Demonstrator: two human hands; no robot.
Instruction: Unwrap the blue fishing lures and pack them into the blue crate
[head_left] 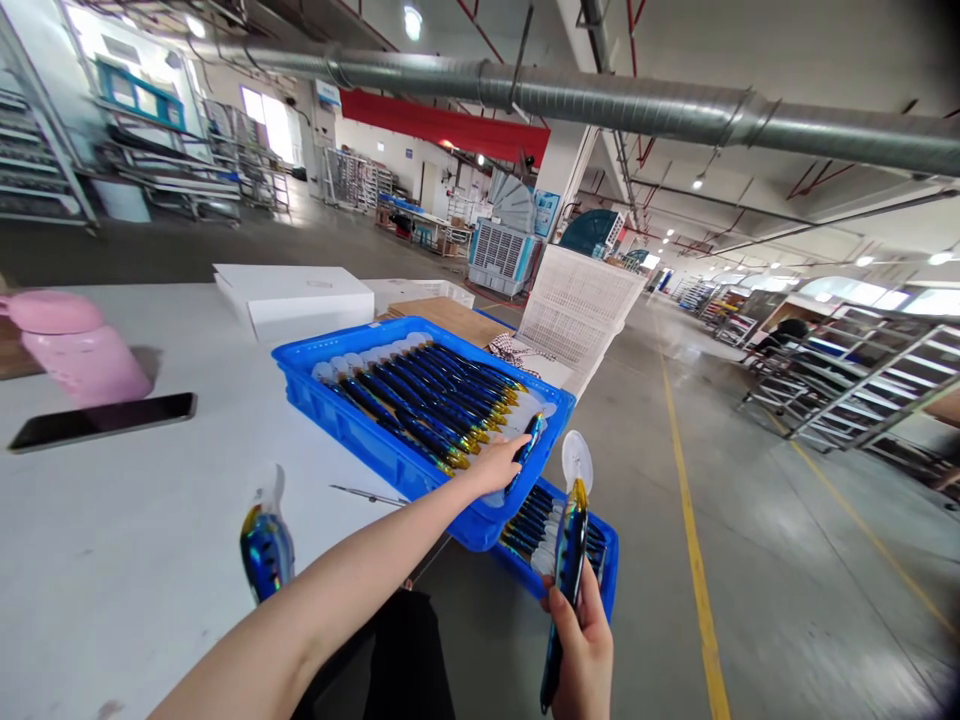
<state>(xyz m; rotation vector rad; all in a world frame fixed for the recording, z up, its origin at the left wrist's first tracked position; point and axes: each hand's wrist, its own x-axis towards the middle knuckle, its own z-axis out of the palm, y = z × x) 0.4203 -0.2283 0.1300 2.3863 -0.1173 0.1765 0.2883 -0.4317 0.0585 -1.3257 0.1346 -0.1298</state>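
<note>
Bare left forearm (352, 578) crosses the foreground, the left hand (495, 468) touching a blue lure (534, 432) in the upper crate (337, 415); whether pinching, I cannot tell. Right hand (585, 640) pinches another lure (571, 530) near the lower crate (610, 585). 1 more lure (266, 555) lies on the counter (150, 540).

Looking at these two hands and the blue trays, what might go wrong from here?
The lure in the right hand might slip and strike the lower tray or the floor. The left forearm, stretched close beside the loose lure on the table, could knock it.
</note>
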